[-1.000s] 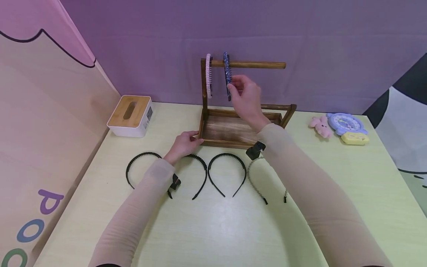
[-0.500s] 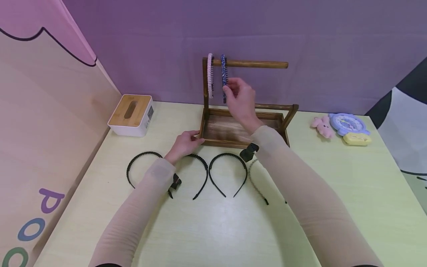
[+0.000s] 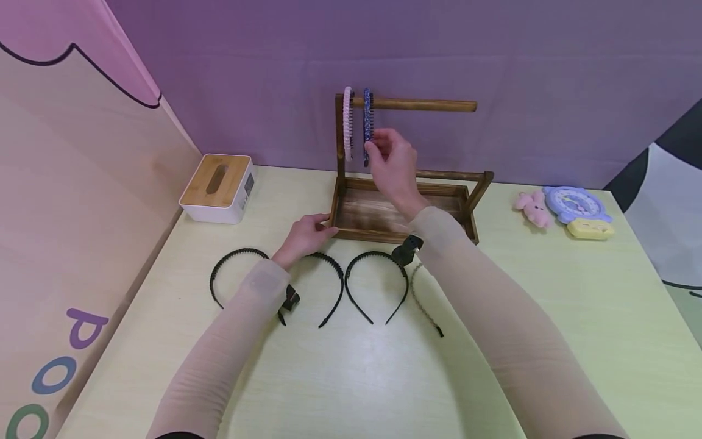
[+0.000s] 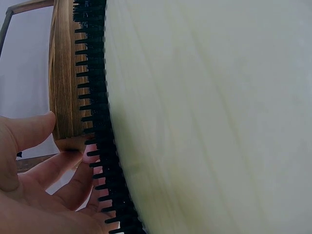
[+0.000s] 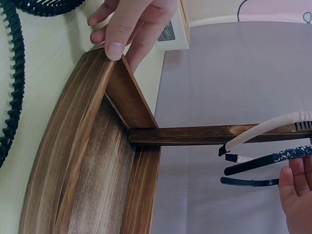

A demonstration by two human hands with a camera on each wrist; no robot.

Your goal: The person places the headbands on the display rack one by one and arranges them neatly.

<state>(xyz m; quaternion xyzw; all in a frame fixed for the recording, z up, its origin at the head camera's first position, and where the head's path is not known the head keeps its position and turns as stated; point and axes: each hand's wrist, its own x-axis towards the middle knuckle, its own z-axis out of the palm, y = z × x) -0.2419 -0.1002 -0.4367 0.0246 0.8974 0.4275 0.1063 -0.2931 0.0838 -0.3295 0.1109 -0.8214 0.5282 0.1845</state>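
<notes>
In the head view, a wooden stand [image 3: 428, 105] has a raised bar above a shallow tray. A pink headband [image 3: 348, 125] hangs at the bar's left end, by the post. Just right of it, apart, hangs a blue glittery headband [image 3: 368, 113]. My right hand [image 3: 393, 167] pinches this one's lower part between thumb and fingers. My left hand [image 3: 305, 239] holds the tray's front left corner. In the left wrist view, that thumb [image 4: 36, 129] and the fingers lie on either side of the wooden corner. Both headbands' lower ends show in the right wrist view.
On the table lie several headbands: black ones [image 3: 376, 255], partly hidden by my left arm, and a beaded one [image 3: 419, 299] under my right arm. A tissue box [image 3: 216, 186] stands left. At right are a pink plush toy [image 3: 534, 209], blue clock [image 3: 576, 204] and yellow item [image 3: 590, 229].
My right hand has moved left with the blue headband, bringing it along the bar nearer the pink one. My left hand stays at the tray corner.
</notes>
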